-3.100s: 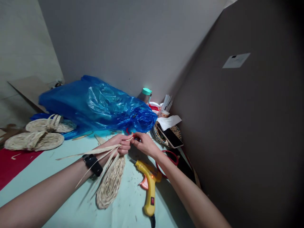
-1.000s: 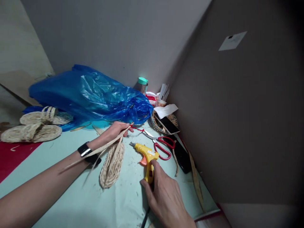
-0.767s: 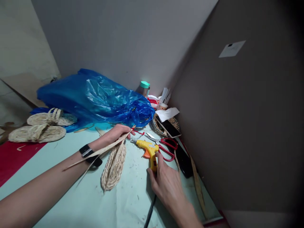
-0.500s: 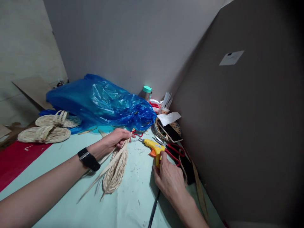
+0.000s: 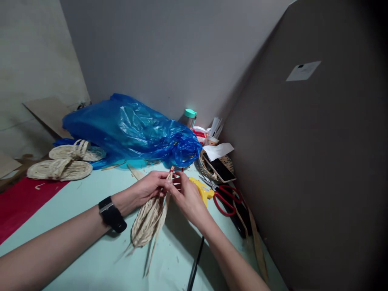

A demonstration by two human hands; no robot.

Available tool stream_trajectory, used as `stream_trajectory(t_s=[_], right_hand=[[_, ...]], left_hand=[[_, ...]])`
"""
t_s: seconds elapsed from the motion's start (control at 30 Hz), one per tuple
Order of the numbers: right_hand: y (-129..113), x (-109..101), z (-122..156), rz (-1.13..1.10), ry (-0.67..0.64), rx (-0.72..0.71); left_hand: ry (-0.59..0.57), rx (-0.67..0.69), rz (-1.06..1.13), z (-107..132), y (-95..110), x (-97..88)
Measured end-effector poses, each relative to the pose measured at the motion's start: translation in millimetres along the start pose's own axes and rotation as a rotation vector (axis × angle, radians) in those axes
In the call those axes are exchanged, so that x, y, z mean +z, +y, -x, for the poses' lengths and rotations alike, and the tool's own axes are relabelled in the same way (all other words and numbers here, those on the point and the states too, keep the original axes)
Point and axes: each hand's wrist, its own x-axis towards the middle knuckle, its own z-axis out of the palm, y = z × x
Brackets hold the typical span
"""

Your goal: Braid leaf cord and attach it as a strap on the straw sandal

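My left hand (image 5: 148, 186), with a black watch on its wrist, is closed round the upper part of a braided straw piece (image 5: 146, 226). A red tie (image 5: 172, 170) binds the bunched straw just above the fingers. My right hand (image 5: 188, 197) meets it from the right, fingers bent and closed at the straw near the tie; a loose flat strand (image 5: 159, 230) hangs below. Behind my right hand lies a yellow glue gun (image 5: 205, 190), partly hidden, its black cord (image 5: 196, 264) trailing down. Red-handled scissors (image 5: 226, 200) rest to its right.
A big blue plastic bag (image 5: 130, 129) stands at the back. Two woven straw slippers (image 5: 60, 169) sit at left, by a red sheet (image 5: 27, 202). At the back right are a phone (image 5: 220, 167) on a round basket (image 5: 201, 163) and a green-lidded jar (image 5: 190, 114).
My right hand has left the glue gun and moved up and left to the straw beside my left hand. The loose strand has swung from the left to the right side of the braided piece.
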Motion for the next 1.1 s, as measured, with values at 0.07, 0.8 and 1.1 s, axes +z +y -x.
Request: stream_trajectory(t_s=[0.07, 0.8, 1.1], right_hand=[[5.4, 8.8, -9.9, -0.012, -0.003, 0.001], [15.1, -4.3, -4.7, 0.100, 0.027, 0.062], [7.2, 3.2, 1.0, 0.191, -0.004, 0.027]], left_hand=[[0.031, 0.016, 0.013, 2.8, -2.0, 0.8], [0.171, -0.033, -0.066, 2.9, 3.8, -4.5], [0.200, -0.041, -0.069, 2.2, -2.2, -2.0]])
